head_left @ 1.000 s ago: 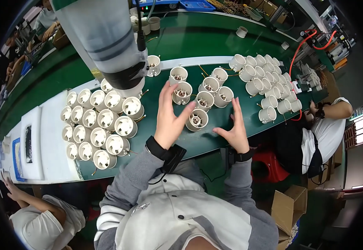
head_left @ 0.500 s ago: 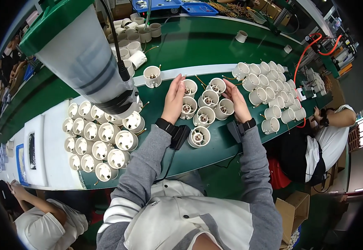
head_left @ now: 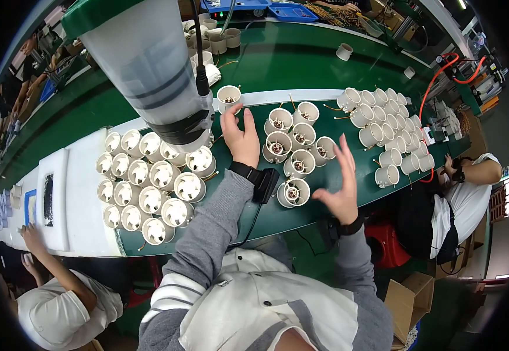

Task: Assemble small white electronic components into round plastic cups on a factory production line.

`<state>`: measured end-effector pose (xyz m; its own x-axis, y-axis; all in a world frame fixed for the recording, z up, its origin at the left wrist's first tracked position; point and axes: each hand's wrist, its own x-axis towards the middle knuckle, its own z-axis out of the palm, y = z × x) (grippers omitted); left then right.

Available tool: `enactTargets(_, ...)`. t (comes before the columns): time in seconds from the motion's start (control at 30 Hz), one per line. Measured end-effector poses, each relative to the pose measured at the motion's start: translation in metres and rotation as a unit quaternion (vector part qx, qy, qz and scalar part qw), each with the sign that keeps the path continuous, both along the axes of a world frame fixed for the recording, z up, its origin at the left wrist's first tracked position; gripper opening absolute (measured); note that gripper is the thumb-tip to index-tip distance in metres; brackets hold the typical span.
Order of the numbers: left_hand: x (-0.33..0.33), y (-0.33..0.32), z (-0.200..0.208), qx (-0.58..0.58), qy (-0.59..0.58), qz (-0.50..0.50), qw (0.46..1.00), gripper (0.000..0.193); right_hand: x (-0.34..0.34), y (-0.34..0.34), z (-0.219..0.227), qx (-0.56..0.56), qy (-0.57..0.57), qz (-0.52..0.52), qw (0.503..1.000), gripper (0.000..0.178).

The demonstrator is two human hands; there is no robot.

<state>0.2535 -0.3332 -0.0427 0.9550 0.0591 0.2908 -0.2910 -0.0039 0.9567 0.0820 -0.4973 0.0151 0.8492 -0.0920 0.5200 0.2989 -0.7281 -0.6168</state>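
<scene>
Several white round cups with metal parts inside stand in a cluster [head_left: 302, 134] on the green bench in front of me. Just left of that cluster, my left hand [head_left: 241, 139] is open, thumb and fingers apart. Its fingertips reach the lower front of a lone cup [head_left: 229, 95] of the same kind; whether they touch it I cannot tell. My right hand [head_left: 342, 193] is open at the near right of the cluster, fingers pointing up and thumb spread toward the nearest cup [head_left: 293, 192]. I see nothing held in either hand.
Cups with white fan blades [head_left: 151, 200] stand at left, partly on a white sheet. A big translucent cylinder [head_left: 143, 70] with a green top looms over them. More cups [head_left: 371, 134] fill the right side. Co-workers [head_left: 70, 310] sit at both sides; a red hose [head_left: 423, 102] hangs at right.
My left hand has left the cluster's side and opened toward the lone cup. My right hand has moved back toward me, away from the cups, with its fingers spreading. My view has shifted slightly.
</scene>
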Motion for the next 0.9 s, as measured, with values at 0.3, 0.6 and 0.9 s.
enactTargets(0.3, 0.031, -0.001, 0.005, 0.059, -0.045, 0.179, 0.981, 0.064, -0.028, 0.037, -0.029, -0.128, -0.009, -0.063, 0.99, 0.109)
enactTargets(0.6, 0.052, 0.014, 0.001, 0.183, 0.039, 0.105, 0.977, 0.076, -0.023, 0.026, -0.043, -0.025, -0.005, -0.045, 0.999, 0.115)
enactTargets(0.9, 0.032, 0.003, 0.016, -0.024, 0.108, -0.112, 0.988, 0.064, -0.022, 0.028, -0.044, -0.014, -0.006, -0.051, 0.999, 0.115)
